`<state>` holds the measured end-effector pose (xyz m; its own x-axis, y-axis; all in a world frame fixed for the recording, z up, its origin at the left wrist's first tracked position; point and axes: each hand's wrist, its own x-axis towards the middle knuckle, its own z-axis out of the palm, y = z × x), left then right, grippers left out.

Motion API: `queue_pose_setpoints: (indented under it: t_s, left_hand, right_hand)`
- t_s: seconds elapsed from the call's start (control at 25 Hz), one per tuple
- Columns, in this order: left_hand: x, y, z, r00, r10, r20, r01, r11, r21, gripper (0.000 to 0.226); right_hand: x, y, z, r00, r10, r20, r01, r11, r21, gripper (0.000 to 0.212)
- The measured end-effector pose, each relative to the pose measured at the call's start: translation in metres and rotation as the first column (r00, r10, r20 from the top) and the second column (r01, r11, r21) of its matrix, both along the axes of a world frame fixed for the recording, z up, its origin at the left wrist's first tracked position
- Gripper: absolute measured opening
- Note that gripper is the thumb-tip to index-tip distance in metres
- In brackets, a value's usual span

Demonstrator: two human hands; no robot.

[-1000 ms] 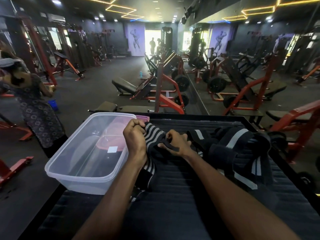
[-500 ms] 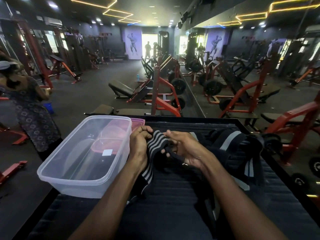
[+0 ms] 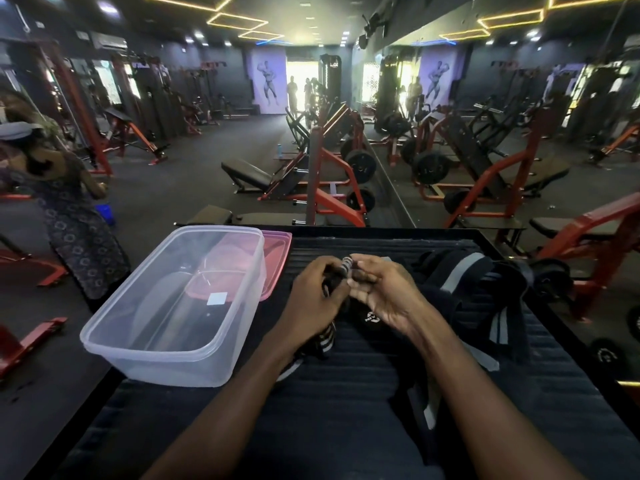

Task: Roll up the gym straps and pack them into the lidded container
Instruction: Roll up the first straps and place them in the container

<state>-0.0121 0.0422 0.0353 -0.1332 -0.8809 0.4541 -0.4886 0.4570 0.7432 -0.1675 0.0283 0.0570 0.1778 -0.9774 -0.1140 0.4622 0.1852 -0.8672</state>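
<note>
Hands meet over a dark ribbed surface in a gym, just right of a clear plastic container, rolling one striped gym strap. The left hand has its fingers curled round the strap's near part, while the right hand pinches the small coil at fingertip height; holding it raised between both hands appears to keep the roll tight as it is wound. From the coil, the black-and-white striped tail hangs under the left wrist toward the surface, so most of the strap seems not yet wound.

Right of the hands, farther from the container, lies a loose heap of black straps with grey bands, apparently waiting their turn. The container stands open at the surface's left edge, within easy reach for packing; nothing rolled is clearly visible inside it. Its pink lid rests behind and partly beneath it, off and out of the way. The strap looks like soft, flat webbing, limp where unsupported.
</note>
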Motion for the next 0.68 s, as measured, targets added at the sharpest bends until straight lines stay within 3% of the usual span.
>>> queue_pose_setpoints:
  t_s: [0.08,0.16,0.28,0.4,0.52,0.68]
  left_hand:
    - [0.0,0.0,0.005,0.993,0.061,-0.104,-0.056,0.997,0.053,0.012]
    - [0.002,-0.001,0.008,0.981,0.08,-0.175,-0.052,0.987,0.155,0.018]
    - [0.001,0.001,0.011,0.969,0.059,-0.24,0.004,0.967,0.255,0.026]
    - [0.004,0.002,0.015,0.943,0.078,-0.322,0.012,0.963,0.27,0.013]
    - [0.013,0.0,0.019,0.94,0.04,-0.339,0.074,0.945,0.317,0.026]
    - [0.02,-0.007,0.024,0.916,0.101,-0.388,0.064,0.919,0.39,0.019]
  right_hand:
    - [-0.003,0.001,-0.002,0.959,-0.143,-0.244,0.119,0.987,-0.111,0.018]
    - [-0.005,0.002,-0.005,0.876,-0.241,-0.417,0.135,0.954,-0.269,0.019]
    - [-0.004,0.0,-0.008,0.846,-0.291,-0.448,0.083,0.9,-0.428,0.014]
    - [-0.001,0.0,-0.009,0.79,-0.355,-0.5,0.074,0.865,-0.497,0.007]
    - [-0.001,0.0,-0.01,0.751,-0.376,-0.543,0.082,0.869,-0.488,0.005]
    - [-0.002,-0.001,-0.012,0.771,-0.34,-0.538,0.114,0.905,-0.41,0.007]
